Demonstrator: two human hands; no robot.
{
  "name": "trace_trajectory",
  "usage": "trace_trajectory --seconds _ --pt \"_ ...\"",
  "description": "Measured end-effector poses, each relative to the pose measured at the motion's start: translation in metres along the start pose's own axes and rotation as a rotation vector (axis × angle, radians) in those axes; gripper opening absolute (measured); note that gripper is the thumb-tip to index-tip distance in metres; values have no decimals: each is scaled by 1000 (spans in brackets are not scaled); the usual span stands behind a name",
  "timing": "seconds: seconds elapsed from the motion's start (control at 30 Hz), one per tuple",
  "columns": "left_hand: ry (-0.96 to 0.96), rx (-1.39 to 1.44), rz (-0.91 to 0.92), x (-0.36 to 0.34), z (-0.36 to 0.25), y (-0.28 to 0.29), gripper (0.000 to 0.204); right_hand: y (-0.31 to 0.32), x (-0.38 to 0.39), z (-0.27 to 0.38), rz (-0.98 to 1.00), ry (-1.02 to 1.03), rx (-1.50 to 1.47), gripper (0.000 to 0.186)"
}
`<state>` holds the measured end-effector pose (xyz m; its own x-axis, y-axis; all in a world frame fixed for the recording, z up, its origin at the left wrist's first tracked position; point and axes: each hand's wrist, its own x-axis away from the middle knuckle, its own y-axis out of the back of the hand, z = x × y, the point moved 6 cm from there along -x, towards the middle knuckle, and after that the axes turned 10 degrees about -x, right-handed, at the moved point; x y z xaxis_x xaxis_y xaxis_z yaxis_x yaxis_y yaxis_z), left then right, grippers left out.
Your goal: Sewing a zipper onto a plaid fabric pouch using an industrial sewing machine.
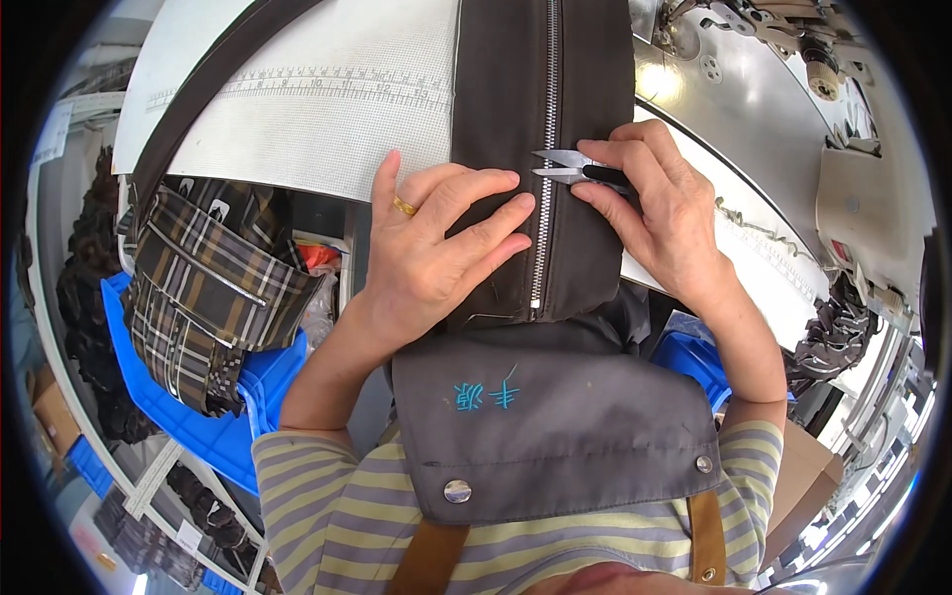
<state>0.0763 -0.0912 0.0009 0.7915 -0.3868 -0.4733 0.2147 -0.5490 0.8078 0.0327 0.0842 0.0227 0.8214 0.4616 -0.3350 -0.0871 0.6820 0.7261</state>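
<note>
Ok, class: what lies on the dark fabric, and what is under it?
A zip runs down the dark fabric; the left hand rests on it, and the right hand holds snips over the zip. The white table shows beside the fabric; what lies directly underneath is covered.

A dark brown fabric piece (501, 99) lies stretched out lengthwise, a silver metal zipper (551, 89) running down it, its two rows of teeth together. Across the zipper I see small snips (593, 173), black-bodied, their bright blades spread apart, tips pointing left; whether they touch it, I can't tell.
</note>
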Motion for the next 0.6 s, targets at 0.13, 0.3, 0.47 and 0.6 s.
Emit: trace_trajectory --seconds 0.13,0.3,0.47,0.6 --pt "1 0 16 -1 0 0 34 -1 -1 1 6 43 16 25" --pt "15 -13 44 -1 0 2 36 -2 0 2 7 81 23 22" --pt "18 -23 47 -1 1 1 36 -1 1 3 -31 86 16 19" --pt "-19 -8 -31 -3 1 2 31 2 2 2 -46 67 14 20"
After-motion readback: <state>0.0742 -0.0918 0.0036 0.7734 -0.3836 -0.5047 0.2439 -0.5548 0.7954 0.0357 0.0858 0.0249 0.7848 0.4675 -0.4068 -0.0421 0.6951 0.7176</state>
